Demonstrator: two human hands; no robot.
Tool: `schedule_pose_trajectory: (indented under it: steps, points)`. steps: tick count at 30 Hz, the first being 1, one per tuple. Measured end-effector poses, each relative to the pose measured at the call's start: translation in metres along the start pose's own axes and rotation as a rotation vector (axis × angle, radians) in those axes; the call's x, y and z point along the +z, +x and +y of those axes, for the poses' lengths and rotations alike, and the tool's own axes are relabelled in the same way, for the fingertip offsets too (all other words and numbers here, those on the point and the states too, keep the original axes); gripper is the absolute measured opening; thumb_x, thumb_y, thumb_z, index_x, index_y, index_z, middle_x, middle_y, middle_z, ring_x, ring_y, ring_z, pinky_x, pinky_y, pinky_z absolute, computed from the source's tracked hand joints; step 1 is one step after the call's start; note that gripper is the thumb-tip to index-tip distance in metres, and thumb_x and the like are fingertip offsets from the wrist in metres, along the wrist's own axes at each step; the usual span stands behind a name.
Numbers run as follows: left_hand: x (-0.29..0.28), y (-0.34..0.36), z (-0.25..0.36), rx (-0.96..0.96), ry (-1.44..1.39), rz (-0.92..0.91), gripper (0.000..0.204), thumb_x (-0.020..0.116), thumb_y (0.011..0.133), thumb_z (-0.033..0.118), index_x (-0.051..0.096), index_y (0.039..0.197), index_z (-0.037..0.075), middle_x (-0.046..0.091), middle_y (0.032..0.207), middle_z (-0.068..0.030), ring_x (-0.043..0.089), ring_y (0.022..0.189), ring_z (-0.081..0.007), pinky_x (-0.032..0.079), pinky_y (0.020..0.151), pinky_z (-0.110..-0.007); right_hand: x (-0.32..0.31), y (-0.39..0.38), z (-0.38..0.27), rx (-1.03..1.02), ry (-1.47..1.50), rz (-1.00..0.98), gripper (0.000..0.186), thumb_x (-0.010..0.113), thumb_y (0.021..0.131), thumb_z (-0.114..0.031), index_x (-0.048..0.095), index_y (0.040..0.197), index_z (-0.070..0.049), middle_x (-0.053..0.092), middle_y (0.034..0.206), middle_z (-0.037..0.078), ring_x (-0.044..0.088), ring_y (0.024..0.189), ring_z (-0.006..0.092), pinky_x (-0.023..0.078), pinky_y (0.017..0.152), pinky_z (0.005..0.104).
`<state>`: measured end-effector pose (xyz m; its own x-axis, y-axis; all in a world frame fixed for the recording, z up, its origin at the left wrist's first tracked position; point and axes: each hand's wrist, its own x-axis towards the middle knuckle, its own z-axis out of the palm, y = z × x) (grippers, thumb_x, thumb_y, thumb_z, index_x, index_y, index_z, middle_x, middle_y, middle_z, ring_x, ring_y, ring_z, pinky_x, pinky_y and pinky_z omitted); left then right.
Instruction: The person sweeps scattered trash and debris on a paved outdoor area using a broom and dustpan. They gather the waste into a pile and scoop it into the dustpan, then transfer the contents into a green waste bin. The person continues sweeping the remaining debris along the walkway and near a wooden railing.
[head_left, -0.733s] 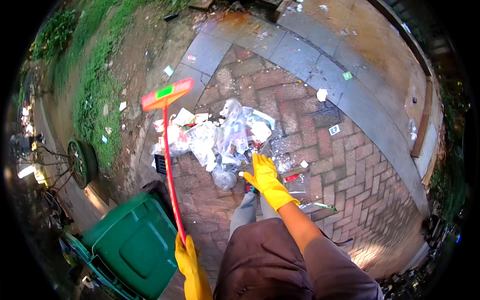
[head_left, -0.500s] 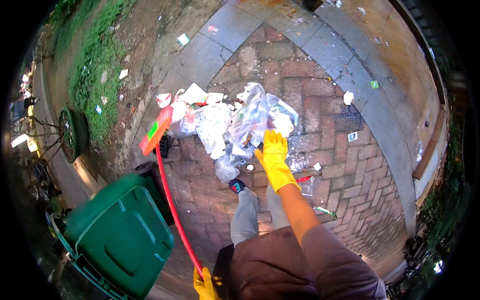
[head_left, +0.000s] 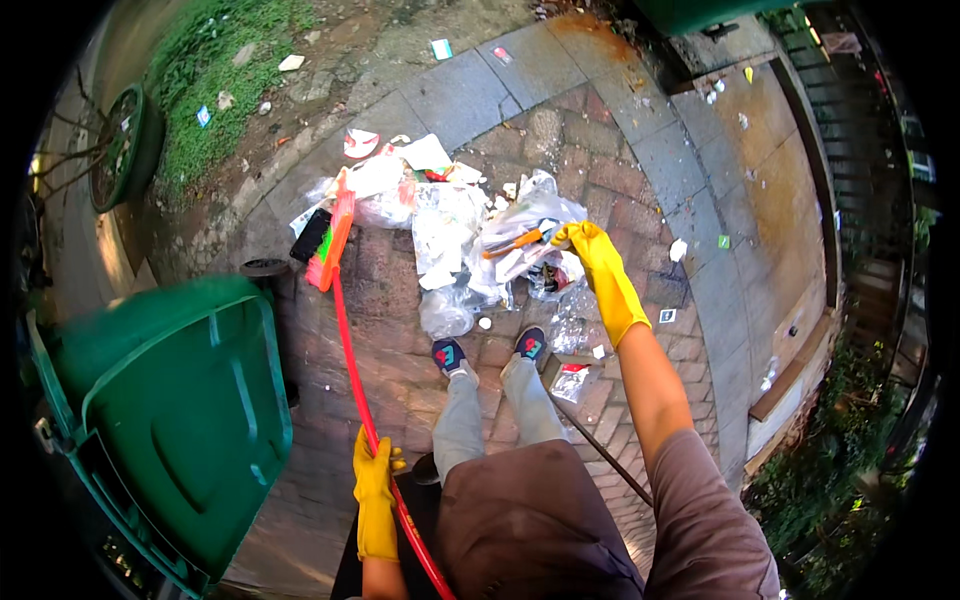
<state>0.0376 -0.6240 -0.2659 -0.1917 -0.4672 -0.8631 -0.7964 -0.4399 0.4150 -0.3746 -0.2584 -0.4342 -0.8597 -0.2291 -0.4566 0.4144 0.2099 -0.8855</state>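
In a yellow rubber glove, my left hand [head_left: 375, 478] is wrapped round the red handle of a broom [head_left: 358, 375], its orange and green head resting at the left end of a litter heap. My right hand [head_left: 600, 265], gloved in yellow too, is closed, its fingertips pinching the edge of a clear plastic bag [head_left: 530, 220]. An orange-handled item [head_left: 515, 243] shows in or under that bag; its kind is unclear. White paper and plastic litter [head_left: 440, 225] spreads left of the bag. Another crumpled clear bag [head_left: 446, 313] lies just in front of my shoes.
A green wheeled bin [head_left: 190, 420] stands at my left. Behind it is a potted plant [head_left: 130, 150]. A dark thin pole [head_left: 610, 460] slants beside my right leg, near a dustpan-like piece holding a red and silver wrapper [head_left: 572, 380]. Scraps dot the brick paving [head_left: 640, 235].
My right hand has closed on the clear bag and drawn its edge out to the right, uncovering the orange-handled item. My left hand has come further into view with the broom. The view has shifted.
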Motion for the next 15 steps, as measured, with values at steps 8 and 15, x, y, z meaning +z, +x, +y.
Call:
schedule_pose_trajectory:
  steps: [8, 15]
  points:
    - [-0.036, -0.049, -0.021, -0.192, -0.177, -0.154, 0.049, 0.065, 0.1, 0.017, 0.046, 0.145, 0.014, 0.07, 0.082, -0.0114, 0.065, 0.054, -0.0196, 0.055, 0.05, -0.032, 0.145, -0.073, -0.283, -0.188, 0.186, -0.277, 0.022, 0.058, 0.105, -0.023, 0.064, 0.105, -0.002, 0.073, 0.104, 0.01, 0.068, 0.098, 0.0194, 0.05, 0.095, 0.0323]
    - [-0.04, -0.06, -0.034, -0.008, -0.303, -0.115, 0.041, 0.065, 0.098, 0.015, 0.052, 0.137, 0.01, 0.068, 0.079, -0.0112, 0.064, 0.053, -0.0196, 0.054, 0.049, -0.032, 0.36, -0.221, -0.593, -0.722, -0.126, -0.836, 0.037, 0.057, 0.102, -0.041, 0.073, 0.103, -0.008, 0.074, 0.106, 0.005, 0.065, 0.104, 0.0163, 0.047, 0.097, 0.0348]
